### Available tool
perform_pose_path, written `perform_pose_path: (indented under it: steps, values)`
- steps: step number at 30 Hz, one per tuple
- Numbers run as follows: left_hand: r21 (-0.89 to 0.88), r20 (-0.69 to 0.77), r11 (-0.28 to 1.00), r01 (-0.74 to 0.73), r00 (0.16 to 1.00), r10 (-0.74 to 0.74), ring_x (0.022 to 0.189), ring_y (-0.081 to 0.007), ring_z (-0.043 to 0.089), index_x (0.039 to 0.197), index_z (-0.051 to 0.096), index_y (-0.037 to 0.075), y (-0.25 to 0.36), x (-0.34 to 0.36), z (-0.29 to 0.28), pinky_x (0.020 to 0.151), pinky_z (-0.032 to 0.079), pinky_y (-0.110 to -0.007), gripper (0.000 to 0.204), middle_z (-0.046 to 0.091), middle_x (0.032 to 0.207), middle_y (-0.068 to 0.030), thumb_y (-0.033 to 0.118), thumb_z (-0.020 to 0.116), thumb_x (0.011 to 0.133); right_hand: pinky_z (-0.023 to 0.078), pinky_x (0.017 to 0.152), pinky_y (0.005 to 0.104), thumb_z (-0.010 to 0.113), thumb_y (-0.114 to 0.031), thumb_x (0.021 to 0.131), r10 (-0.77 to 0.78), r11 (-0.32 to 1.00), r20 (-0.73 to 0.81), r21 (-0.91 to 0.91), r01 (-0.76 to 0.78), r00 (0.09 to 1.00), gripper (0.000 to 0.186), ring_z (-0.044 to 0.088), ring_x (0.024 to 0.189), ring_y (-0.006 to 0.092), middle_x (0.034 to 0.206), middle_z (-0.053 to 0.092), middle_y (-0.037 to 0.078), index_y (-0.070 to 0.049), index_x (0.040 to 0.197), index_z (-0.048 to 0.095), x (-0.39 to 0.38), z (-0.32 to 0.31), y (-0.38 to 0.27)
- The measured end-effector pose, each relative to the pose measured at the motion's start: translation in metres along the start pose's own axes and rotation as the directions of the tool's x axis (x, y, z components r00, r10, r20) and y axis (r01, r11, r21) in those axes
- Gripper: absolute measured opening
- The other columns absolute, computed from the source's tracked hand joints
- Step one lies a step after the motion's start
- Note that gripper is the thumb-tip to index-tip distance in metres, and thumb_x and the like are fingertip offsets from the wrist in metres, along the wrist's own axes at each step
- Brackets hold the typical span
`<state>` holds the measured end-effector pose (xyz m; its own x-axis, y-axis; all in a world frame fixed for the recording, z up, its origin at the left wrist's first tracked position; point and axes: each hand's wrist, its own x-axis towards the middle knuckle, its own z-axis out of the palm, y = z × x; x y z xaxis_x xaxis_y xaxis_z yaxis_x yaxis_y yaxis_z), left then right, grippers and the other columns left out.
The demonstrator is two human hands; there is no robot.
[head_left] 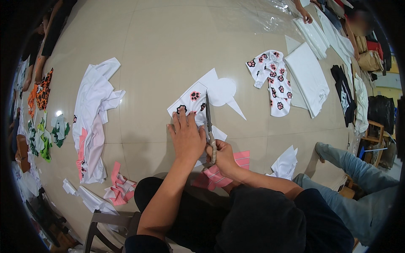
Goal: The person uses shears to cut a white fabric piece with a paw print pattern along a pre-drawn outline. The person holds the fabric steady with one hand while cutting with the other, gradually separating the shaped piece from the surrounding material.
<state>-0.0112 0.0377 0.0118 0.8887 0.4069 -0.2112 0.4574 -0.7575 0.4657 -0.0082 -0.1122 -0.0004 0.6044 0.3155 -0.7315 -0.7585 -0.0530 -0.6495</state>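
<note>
In the head view, my left hand (187, 137) lies with fingers spread on white paw-print fabric (195, 96). My right hand (221, 158) grips large scissors with wrapped handles (208, 116), whose blades point away from me along the fabric's right side. White cut pieces (223, 90), one with a rounded shape, lie beside and beneath it. Pink striped fabric (240, 162) lies under and around my right wrist.
Paw-print pieces (280, 84) and folded white cloth (308, 78) lie right; white-and-pink cloth (90, 107), pink scraps (119, 189) and colourful scraps (42, 139) left. A chair (97, 221) stands lower left. Another person's legs (337, 160) extend at right; others work along both edges.
</note>
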Motion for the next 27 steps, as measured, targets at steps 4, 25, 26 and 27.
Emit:
perform_pose_path:
  steps: [4,25,26,27]
  values:
    - [0.011,-0.018,1.000,-0.011,1.000,0.011,0.149,-0.0484,0.033,0.144,0.054,0.002,0.000,-0.001,0.000,0.117,0.027,-0.072,0.057,0.038,0.160,-0.0243,0.026,0.066,0.094,0.043,0.053,0.0239,0.075,-0.012,0.090,0.005,1.000,-0.016,-0.005,-0.005,1.000,0.014,0.055,0.058,0.0064,0.070,0.062,-0.001,-0.003,0.086,0.064,0.000,0.003,0.001]
    - [-0.030,-0.046,0.998,-0.054,0.998,0.053,0.124,-0.0364,0.051,0.135,0.068,0.008,-0.002,-0.005,-0.007,0.108,0.038,-0.059,0.043,0.055,0.135,-0.0133,0.021,0.065,0.094,0.047,0.058,0.0255,0.078,-0.016,0.091,0.006,0.998,-0.005,0.070,-0.006,1.000,0.019,0.055,0.060,0.0074,0.073,0.061,0.000,-0.003,0.088,0.064,0.001,0.015,0.004]
    - [-0.028,-0.052,0.998,-0.060,0.997,0.059,0.124,-0.0365,0.051,0.135,0.068,0.008,-0.003,-0.005,-0.006,0.108,0.038,-0.059,0.043,0.055,0.135,-0.0134,0.021,0.064,0.094,0.047,0.058,0.0256,0.078,-0.015,0.091,0.008,0.997,-0.008,0.071,-0.008,1.000,0.019,0.055,0.060,0.0074,0.073,0.062,0.000,-0.003,0.088,0.064,0.001,0.016,0.004]
    - [-0.026,-0.058,0.997,-0.066,0.996,0.064,0.124,-0.0365,0.051,0.136,0.067,0.008,-0.003,-0.005,-0.006,0.108,0.038,-0.059,0.043,0.055,0.134,-0.0134,0.021,0.064,0.094,0.047,0.058,0.0257,0.078,-0.015,0.091,0.010,0.997,-0.012,0.071,-0.009,1.000,0.018,0.055,0.060,0.0074,0.073,0.062,0.000,-0.003,0.088,0.064,0.001,0.016,0.004]
